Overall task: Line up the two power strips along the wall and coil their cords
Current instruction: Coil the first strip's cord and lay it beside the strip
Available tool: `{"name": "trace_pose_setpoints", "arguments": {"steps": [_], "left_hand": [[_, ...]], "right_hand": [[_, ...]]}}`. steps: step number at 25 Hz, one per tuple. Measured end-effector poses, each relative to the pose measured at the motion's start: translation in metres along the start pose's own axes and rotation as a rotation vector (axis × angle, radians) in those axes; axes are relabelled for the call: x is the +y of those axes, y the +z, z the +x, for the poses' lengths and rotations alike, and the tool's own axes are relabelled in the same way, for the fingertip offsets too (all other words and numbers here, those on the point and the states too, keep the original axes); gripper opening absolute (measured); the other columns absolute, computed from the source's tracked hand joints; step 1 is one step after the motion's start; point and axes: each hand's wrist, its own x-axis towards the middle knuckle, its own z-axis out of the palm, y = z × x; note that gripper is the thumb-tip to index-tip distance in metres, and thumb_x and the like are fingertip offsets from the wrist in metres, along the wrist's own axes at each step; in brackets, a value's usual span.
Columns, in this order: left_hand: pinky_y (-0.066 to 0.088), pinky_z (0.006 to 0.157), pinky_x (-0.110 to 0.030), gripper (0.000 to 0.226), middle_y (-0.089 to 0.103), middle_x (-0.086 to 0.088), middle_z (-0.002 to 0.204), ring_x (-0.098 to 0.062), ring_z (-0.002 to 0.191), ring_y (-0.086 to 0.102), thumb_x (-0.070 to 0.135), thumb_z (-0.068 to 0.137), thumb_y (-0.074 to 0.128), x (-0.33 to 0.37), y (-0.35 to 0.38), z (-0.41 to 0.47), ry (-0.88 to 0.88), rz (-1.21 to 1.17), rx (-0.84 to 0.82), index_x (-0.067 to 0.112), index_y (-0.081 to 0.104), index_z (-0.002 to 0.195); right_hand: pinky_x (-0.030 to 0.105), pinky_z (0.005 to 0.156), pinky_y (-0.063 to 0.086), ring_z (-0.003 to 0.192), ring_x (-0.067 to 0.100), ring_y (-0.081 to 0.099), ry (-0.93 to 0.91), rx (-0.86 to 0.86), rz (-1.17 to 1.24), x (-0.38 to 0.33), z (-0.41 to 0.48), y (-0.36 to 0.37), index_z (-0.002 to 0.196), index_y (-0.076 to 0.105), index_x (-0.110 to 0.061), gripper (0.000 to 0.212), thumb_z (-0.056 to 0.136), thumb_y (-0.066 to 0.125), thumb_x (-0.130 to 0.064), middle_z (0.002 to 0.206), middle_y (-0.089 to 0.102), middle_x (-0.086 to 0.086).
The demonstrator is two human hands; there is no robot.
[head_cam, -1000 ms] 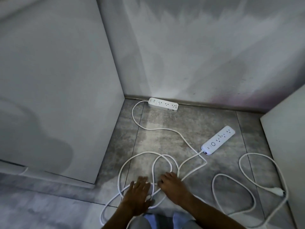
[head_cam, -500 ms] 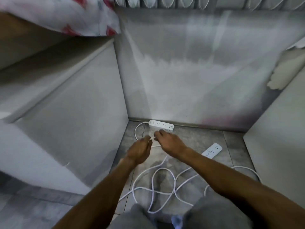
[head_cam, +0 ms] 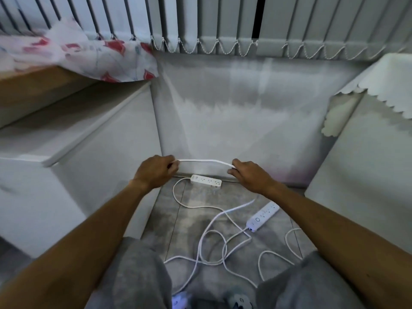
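Observation:
One white power strip (head_cam: 206, 181) lies on the tiled floor against the back wall. A second white power strip (head_cam: 263, 216) lies at an angle further right, away from the wall. Their white cords (head_cam: 214, 246) sprawl in tangled loops over the floor between my knees. My left hand (head_cam: 153, 171) and my right hand (head_cam: 249, 176) are raised above the first strip, each pinching one end of a taut stretch of white cord (head_cam: 205, 161) held between them.
A white cabinet (head_cam: 89, 175) walls in the left side and another white unit (head_cam: 367, 163) the right. A floral cloth (head_cam: 89, 54) lies on the left top. Vertical blinds (head_cam: 245, 23) hang above the back wall. My grey-trousered knees fill the bottom.
My hands rose from the floor loops, reached toward the strip at the wall, and now hold a length of cord stretched between them. The view tilted upward.

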Motion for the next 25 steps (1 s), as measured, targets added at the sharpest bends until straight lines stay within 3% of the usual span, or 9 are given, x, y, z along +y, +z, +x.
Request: {"name": "trace_pose_setpoints", "arguments": {"steps": [5,8,10,12,15,18,21,23,25], "left_hand": [[0.043,0.058,-0.033,0.036,0.067,-0.014,0.075,-0.038,0.071,0.063,0.041,0.098,0.047,-0.029,-0.006,-0.011,-0.111,0.014,-0.015,0.014,0.058,0.078],[0.043,0.065,-0.035,0.04,0.067,-0.017,0.089,-0.037,0.08,0.061,0.04,0.1,0.042,-0.026,-0.001,0.0,-0.247,0.019,-0.074,0.009,0.057,0.08],[0.044,0.07,-0.036,0.04,0.066,-0.019,0.1,-0.035,0.086,0.059,0.04,0.1,0.041,-0.024,0.004,0.005,-0.361,0.001,-0.129,0.007,0.057,0.085],[0.043,0.071,-0.036,0.038,0.066,-0.021,0.102,-0.038,0.089,0.06,0.039,0.099,0.042,-0.018,0.007,0.009,-0.441,-0.048,-0.117,0.007,0.056,0.084],[0.046,0.072,-0.036,0.037,0.07,-0.02,0.097,-0.038,0.089,0.063,0.036,0.097,0.047,0.002,0.005,0.024,-0.363,-0.151,-0.073,0.007,0.06,0.079],[0.049,0.077,-0.032,0.026,0.074,-0.012,0.089,-0.029,0.087,0.066,0.032,0.093,0.058,0.037,0.006,0.033,-0.199,-0.362,-0.173,0.015,0.077,0.087],[0.047,0.075,-0.027,0.022,0.074,-0.008,0.084,-0.022,0.085,0.068,0.022,0.093,0.063,0.064,0.017,0.029,-0.038,-0.479,-0.329,0.006,0.077,0.086],[0.052,0.083,-0.027,0.021,0.076,-0.008,0.096,-0.015,0.089,0.068,0.016,0.095,0.062,0.063,0.019,0.026,-0.058,-0.603,-0.37,0.003,0.078,0.097],[0.051,0.077,-0.021,0.022,0.075,-0.013,0.097,-0.01,0.08,0.065,0.009,0.096,0.058,0.057,0.016,0.021,-0.092,-0.701,-0.349,-0.002,0.076,0.098]], "right_hand": [[0.043,0.066,0.046,0.081,0.043,0.064,0.167,-0.018,-0.091,0.066,-0.046,-0.008,0.094,0.048,-0.01,0.031,0.1,0.051,-0.04,0.083,0.067,0.023],[0.038,0.065,0.045,0.08,0.036,0.064,0.086,0.104,-0.085,0.064,-0.05,-0.006,0.102,0.052,-0.013,0.031,0.097,0.053,-0.044,0.09,0.066,0.013],[0.036,0.062,0.049,0.074,0.031,0.064,0.001,0.235,-0.144,0.051,-0.046,-0.006,0.112,0.053,-0.019,0.03,0.1,0.045,-0.046,0.095,0.063,0.006],[0.036,0.054,0.05,0.067,0.028,0.063,-0.077,0.313,-0.261,0.032,-0.04,-0.006,0.109,0.056,-0.024,0.029,0.101,0.035,-0.043,0.09,0.059,0.002],[0.036,0.05,0.047,0.069,0.03,0.066,-0.257,0.192,-0.405,-0.004,-0.03,0.006,0.099,0.063,-0.021,0.025,0.094,0.044,-0.036,0.089,0.063,0.004],[0.033,0.049,0.043,0.07,0.027,0.067,-0.484,0.132,-0.433,-0.047,-0.022,0.026,0.088,0.066,-0.02,0.023,0.087,0.047,-0.033,0.088,0.066,0.002],[0.035,0.06,0.046,0.084,0.027,0.063,-0.616,0.119,-0.269,-0.088,-0.004,0.042,0.098,0.068,-0.012,0.029,0.089,0.043,-0.025,0.096,0.063,0.008],[0.037,0.073,0.048,0.093,0.033,0.06,-0.618,0.109,-0.13,-0.099,0.009,0.046,0.11,0.066,0.0,0.03,0.091,0.047,-0.012,0.108,0.062,0.019],[0.037,0.076,0.048,0.093,0.035,0.06,-0.595,0.137,-0.033,-0.096,0.015,0.046,0.11,0.064,0.006,0.025,0.091,0.05,-0.001,0.109,0.062,0.024]]}}
